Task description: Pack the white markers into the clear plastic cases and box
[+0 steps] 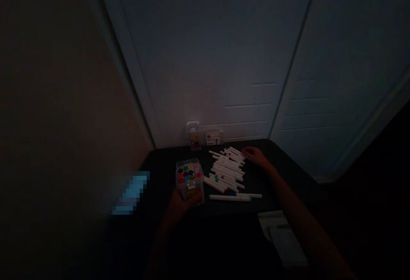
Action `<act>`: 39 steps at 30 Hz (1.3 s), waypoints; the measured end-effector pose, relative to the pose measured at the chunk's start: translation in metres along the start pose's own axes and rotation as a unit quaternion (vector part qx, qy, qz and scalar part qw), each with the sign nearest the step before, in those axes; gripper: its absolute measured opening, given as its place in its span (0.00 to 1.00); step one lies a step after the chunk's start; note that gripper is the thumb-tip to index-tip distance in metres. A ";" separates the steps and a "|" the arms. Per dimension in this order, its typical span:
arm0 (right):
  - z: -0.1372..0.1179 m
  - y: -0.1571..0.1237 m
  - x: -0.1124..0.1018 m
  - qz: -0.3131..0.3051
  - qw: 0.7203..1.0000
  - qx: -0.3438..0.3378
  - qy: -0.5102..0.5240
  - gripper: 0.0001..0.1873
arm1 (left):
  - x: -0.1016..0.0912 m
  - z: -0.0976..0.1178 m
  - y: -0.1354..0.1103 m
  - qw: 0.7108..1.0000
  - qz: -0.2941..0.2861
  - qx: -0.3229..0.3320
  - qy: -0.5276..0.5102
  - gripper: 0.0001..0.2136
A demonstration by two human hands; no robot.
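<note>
From the head view, the left hand [181,205] has its fingers [196,198] wrapped around the clear case [180,186], and there it is on the near left of the dark tabletop [262,177], colourful marker caps [191,172] facing up! Over right, the right hand [258,158] is at the far end of the white marker pile [226,169]; whether its fingers grip one, I cannot tell. Two loose markers [229,198] lie in front, and by the wall, a handled container [194,140] stands beside a labelled box [213,138].
</note>
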State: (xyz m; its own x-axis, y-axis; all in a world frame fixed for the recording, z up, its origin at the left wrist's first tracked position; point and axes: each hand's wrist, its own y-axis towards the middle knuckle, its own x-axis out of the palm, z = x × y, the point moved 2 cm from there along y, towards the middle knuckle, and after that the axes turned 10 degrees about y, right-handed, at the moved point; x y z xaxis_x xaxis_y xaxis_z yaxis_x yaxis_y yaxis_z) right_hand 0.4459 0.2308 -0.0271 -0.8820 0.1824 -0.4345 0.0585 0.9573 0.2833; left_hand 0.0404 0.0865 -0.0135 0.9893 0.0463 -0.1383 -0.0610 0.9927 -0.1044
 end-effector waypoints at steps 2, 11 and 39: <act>0.001 0.001 0.001 0.004 1.000 -0.007 0.003 0.14 | 0.000 0.003 -0.002 1.000 -0.002 -0.001 0.006 0.32; 0.014 0.004 0.003 0.010 0.999 -0.030 -0.004 0.13 | 0.002 0.007 -0.004 1.000 -0.014 0.009 -0.005 0.33; 0.023 0.002 0.001 -0.011 0.999 -0.031 -0.029 0.20 | 0.001 0.007 -0.005 1.000 0.010 0.000 -0.003 0.34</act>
State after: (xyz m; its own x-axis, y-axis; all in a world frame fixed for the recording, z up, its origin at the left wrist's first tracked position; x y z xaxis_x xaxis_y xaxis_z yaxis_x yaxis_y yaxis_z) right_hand 0.4560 0.2387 -0.0469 -0.8540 0.1766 -0.4894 0.0092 0.9456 0.3252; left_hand 0.0427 0.0823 -0.0062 0.9887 0.0671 -0.1337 -0.0810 0.9916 -0.1012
